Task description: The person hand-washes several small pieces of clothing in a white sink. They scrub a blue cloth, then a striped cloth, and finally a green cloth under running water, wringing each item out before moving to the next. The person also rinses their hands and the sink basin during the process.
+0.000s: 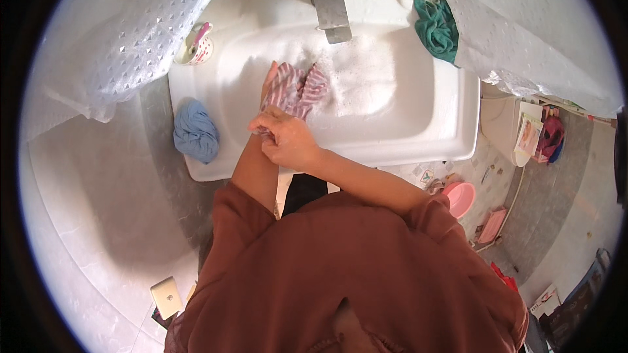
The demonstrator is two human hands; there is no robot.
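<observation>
A wet striped pink and white cloth is draped over my left hand, which is mostly hidden beneath it above the white sink. My right hand lies across my left wrist, its fingers closed on the lower edge of the cloth. Soapy water with foam fills part of the basin, just right of the cloth. The metal faucet reaches over the basin from the back rim.
A blue cloth lies on the left rim, a green cloth on the right back corner. A dotted cup stands at the back left. Translucent curtains hang on both sides. A pink basin is on the floor at right.
</observation>
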